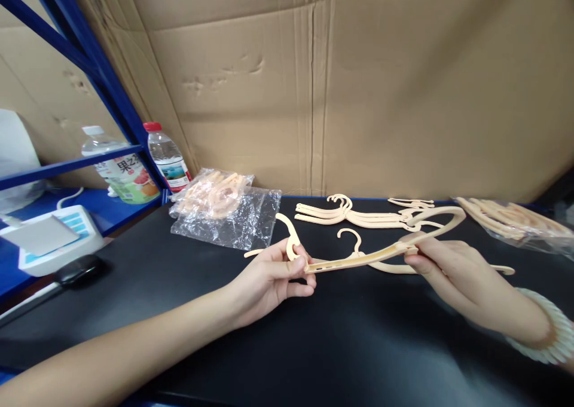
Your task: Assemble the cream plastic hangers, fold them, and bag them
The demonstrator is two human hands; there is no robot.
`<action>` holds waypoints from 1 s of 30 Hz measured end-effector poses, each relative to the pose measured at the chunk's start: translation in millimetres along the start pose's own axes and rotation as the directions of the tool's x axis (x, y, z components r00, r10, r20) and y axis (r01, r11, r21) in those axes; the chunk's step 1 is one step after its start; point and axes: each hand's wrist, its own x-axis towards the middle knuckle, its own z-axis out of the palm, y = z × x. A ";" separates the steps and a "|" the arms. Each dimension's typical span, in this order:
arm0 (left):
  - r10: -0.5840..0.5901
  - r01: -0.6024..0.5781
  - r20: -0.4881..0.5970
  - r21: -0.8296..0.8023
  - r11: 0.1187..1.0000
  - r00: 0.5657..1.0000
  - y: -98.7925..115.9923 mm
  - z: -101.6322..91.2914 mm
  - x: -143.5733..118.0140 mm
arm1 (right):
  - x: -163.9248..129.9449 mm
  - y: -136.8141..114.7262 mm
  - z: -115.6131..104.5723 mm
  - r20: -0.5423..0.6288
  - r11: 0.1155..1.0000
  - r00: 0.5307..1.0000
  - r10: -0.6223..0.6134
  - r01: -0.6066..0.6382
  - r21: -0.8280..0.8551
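Note:
My left hand (pixel 274 274) pinches a small cream plastic hook piece (pixel 290 235) against the left end of a long cream hanger arm (pixel 359 259). My right hand (pixel 457 269) grips the same arm near its curved right end, holding it just above the black table (pixel 314 347). Under the arm lies another cream hanger with its hook (pixel 354 235) showing. A bead bracelet (pixel 551 329) circles my right wrist.
A stack of finished cream hangers (pixel 359 216) lies behind the hands. Clear plastic bags of parts sit at the back left (pixel 224 207) and far right (pixel 511 222). Two bottles (pixel 168 156) and a blue shelf frame (pixel 89 60) stand at left. Cardboard (pixel 359 84) walls the back.

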 end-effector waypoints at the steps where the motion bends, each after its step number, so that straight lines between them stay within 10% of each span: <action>1: 0.006 -0.006 -0.007 0.003 1.000 1.000 -0.1 0.1 0.1 | -0.1 -0.3 0.2 -0.003 1.000 1.000 -0.003 0.003 0.004; 16: 0.146 -0.140 -0.117 0.059 0.988 0.982 -7.3 -1.1 0.4 | -4.3 -15.5 4.7 -0.008 1.000 1.000 -0.022 0.021 -0.022; 30: 0.278 -0.240 -0.257 0.168 0.956 0.926 -1.6 9.0 -3.1 | 1.7 -33.2 -2.8 -0.077 0.973 0.974 0.215 -0.207 0.100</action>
